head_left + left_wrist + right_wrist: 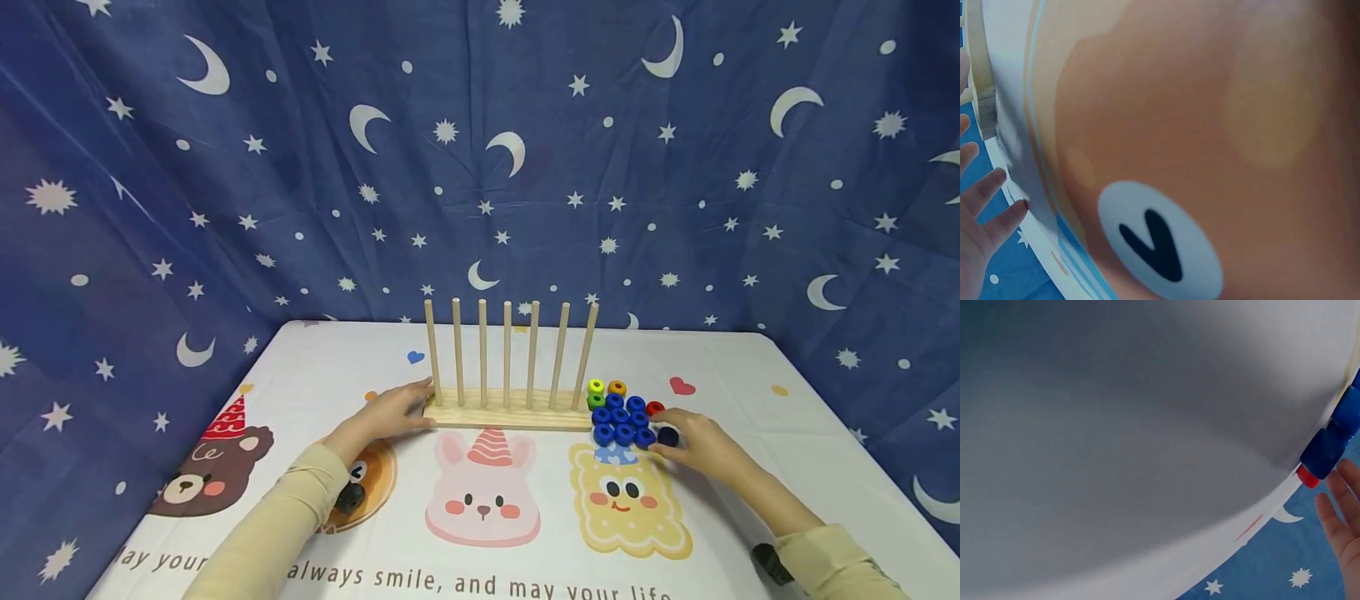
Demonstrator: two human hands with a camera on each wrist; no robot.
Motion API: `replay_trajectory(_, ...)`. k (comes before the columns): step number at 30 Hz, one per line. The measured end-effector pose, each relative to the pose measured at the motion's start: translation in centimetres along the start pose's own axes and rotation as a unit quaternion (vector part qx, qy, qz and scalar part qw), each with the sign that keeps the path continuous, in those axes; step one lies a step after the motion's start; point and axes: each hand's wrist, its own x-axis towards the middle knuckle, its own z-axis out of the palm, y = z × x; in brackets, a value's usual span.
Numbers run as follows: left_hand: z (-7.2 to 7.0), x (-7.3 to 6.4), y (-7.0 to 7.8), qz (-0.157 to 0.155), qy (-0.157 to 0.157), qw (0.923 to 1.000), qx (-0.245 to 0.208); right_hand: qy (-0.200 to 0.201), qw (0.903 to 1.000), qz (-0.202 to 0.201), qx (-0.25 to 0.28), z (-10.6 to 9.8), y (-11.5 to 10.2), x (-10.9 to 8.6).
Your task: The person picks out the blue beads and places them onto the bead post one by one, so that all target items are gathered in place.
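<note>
A pale wooden rack (510, 418) stands on the table, with a row of upright pegs (507, 354) that carry nothing. My left hand (390, 408) rests at the rack's left end, thumb in front and fingers toward the back. Those fingers look spread and fairly straight in the left wrist view. Right of the rack sits a cluster of blue beads (623, 433), with small yellow-green (596, 387), orange (617, 388), green (596, 401) and red (656, 407) beads around its edge. Beside its right side is my right hand (697, 446), thumb and fingers apart around a dark bead (668, 437).
A white tablecloth (360, 367) printed with cartoon animals and lettering covers the table. Blue star-and-moon curtains (480, 167) hang behind and at the sides. Dark wrist devices show near the left sleeve (277, 517) and the right sleeve (832, 554).
</note>
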Motion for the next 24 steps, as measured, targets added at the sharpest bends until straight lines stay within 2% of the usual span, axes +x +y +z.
replay_trajectory(5,0.2,-0.01,0.32,-0.012,-0.008,0.9999,0.007,-0.021,0.9997,0.011,0.005,0.09,0.17,-0.03)
replay_trajectory(14,0.29,0.24,0.32,-0.003,0.012,0.9997,0.021,-0.036,0.9992,0.012,0.009,0.01,-0.06,0.39)
replay_trajectory(17,0.24,0.38,0.32,-0.011,0.015,0.9998,0.012,-0.05,0.9986,0.014,0.013,0.01,-0.11,0.66)
replay_trajectory(24,0.15,0.54,0.31,-0.021,0.014,0.9994,0.024,-0.071,0.9968,0.033,0.016,0.25,-0.11,0.93)
